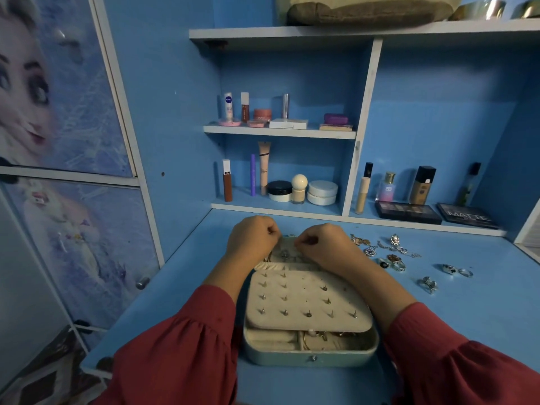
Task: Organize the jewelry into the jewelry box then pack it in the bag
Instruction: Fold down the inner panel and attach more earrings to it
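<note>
Jewelry box (309,356) open, gold pieces inside; left hand (252,239), right hand (321,244) clenched, contents unclear.

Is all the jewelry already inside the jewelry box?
No, several rings and chains lie loose on the blue desk, to the right of the open jewelry box.

Open jewelry box (309,356) on blue desk (467,317), both fists above it, loose rings (426,283) right

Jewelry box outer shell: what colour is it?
Pale mint green, with a cream lining; the jewelry box shows best in the head view.
</note>
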The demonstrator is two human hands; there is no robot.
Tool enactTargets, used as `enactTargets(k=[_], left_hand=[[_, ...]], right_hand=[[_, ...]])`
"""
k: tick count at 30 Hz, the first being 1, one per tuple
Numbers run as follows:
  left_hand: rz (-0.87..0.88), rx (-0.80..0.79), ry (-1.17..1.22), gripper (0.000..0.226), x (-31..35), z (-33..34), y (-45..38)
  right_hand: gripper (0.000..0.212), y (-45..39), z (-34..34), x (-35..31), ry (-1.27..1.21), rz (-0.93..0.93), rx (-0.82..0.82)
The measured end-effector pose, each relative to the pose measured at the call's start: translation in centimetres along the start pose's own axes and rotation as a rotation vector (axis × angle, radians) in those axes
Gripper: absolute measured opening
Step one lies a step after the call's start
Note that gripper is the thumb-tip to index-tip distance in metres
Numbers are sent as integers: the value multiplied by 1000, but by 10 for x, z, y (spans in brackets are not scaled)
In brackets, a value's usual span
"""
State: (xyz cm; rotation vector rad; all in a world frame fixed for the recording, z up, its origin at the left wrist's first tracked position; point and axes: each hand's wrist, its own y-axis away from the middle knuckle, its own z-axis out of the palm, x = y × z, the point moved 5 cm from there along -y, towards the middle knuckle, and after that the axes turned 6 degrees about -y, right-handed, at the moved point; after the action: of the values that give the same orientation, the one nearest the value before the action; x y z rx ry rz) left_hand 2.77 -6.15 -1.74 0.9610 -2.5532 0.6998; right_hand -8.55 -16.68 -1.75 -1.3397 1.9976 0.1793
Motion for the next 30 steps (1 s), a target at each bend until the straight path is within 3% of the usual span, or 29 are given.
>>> enactTargets(k=[13,23,30], left_hand=[[115,19,-189,15,10,-3,3],[108,-110,-52,5,14,-10,12],[190,-95,-105,10,11,-11,13]], right_hand=[[18,-1,6,0,75,2,-99],[15,5,2,-6,-6,-12,-205],[10,1,-6,3,22,42,-128]])
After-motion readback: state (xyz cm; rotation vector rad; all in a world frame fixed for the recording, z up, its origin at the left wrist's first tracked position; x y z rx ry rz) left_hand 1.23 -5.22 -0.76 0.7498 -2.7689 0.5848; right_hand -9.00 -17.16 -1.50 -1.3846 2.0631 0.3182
